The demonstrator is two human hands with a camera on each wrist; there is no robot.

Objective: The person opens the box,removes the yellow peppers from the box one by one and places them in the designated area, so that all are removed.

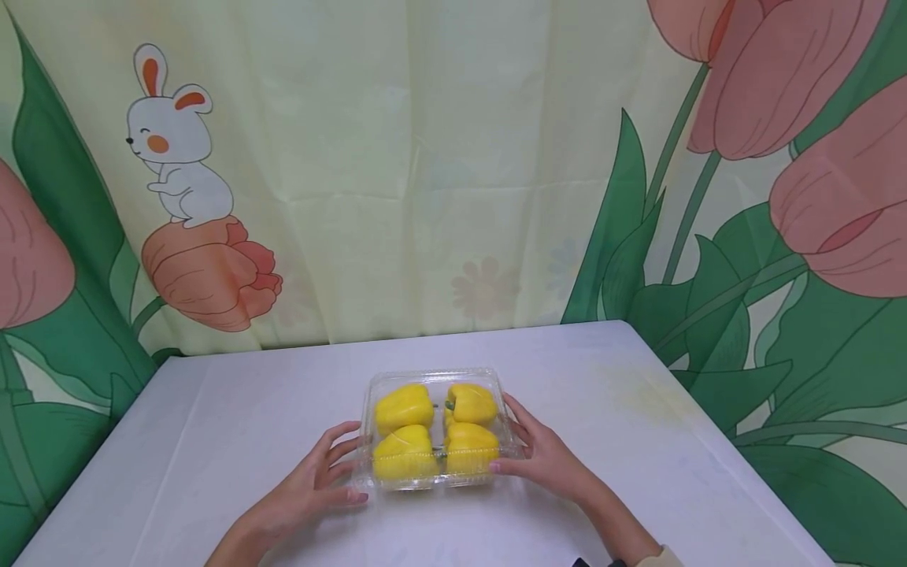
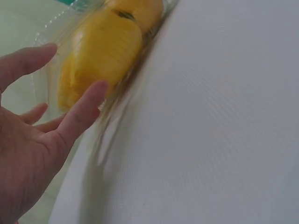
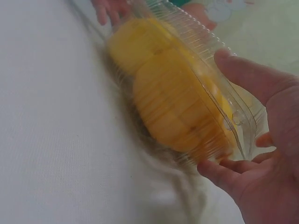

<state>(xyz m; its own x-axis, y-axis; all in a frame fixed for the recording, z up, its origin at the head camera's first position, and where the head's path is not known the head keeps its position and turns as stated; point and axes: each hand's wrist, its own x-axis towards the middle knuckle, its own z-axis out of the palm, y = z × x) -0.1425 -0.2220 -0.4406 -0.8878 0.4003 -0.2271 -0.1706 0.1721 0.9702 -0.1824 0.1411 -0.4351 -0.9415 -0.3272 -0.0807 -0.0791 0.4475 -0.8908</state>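
A clear plastic box [image 1: 437, 482] with several yellow bell peppers [image 1: 405, 411] inside rests on the white table. On its right side, my right hand [image 1: 549, 461] holds the box, the thumb over the front corner and the fingers along the side. In the right wrist view, thumb and fingers of that hand [image 3: 261, 135] span the clear box [image 3: 243, 107]. My left hand [image 1: 312, 484] is at the left side with its fingers spread and bent loosely; whether they touch the plastic is unclear. The left wrist view shows this hand [image 2: 42, 121] beside a yellow pepper [image 2: 105, 51].
The table [image 1: 234, 409] has a white cover, with a faint yellowish stain at the right. Behind it hangs a pale curtain [image 1: 340, 157] printed with a white rabbit, pink tulips and green leaves. A beige sleeve [image 1: 660, 557] shows at the bottom edge.
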